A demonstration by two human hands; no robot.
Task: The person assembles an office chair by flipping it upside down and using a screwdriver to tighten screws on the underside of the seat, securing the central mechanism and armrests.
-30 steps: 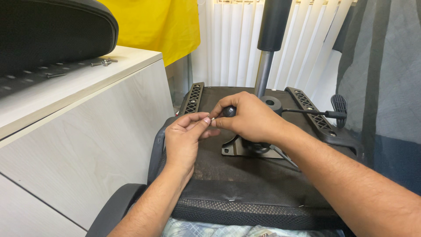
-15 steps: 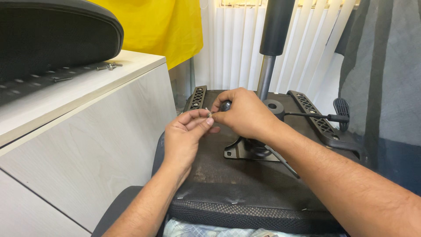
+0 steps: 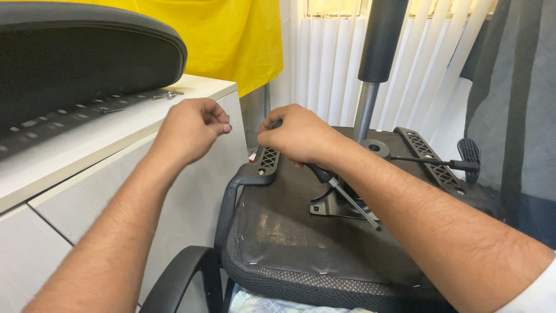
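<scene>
- Because the upturned chair seat [image 3: 324,232] lies across our lap at lower centre, its underside faces up, dark, worn and edged with staples.
- Our right hand [image 3: 298,136] is curled around a screwdriver [image 3: 341,194]; the shaft slants down-right over the metal mounting plate [image 3: 336,206].
- Our left hand [image 3: 188,128], centre-left, has its fingertips pinched together; what they hold, if anything, we cannot tell.
- Spare bolts [image 3: 168,94] rest on the pale tabletop [image 3: 87,133] at upper left, beside the black backrest [image 3: 75,64].
</scene>
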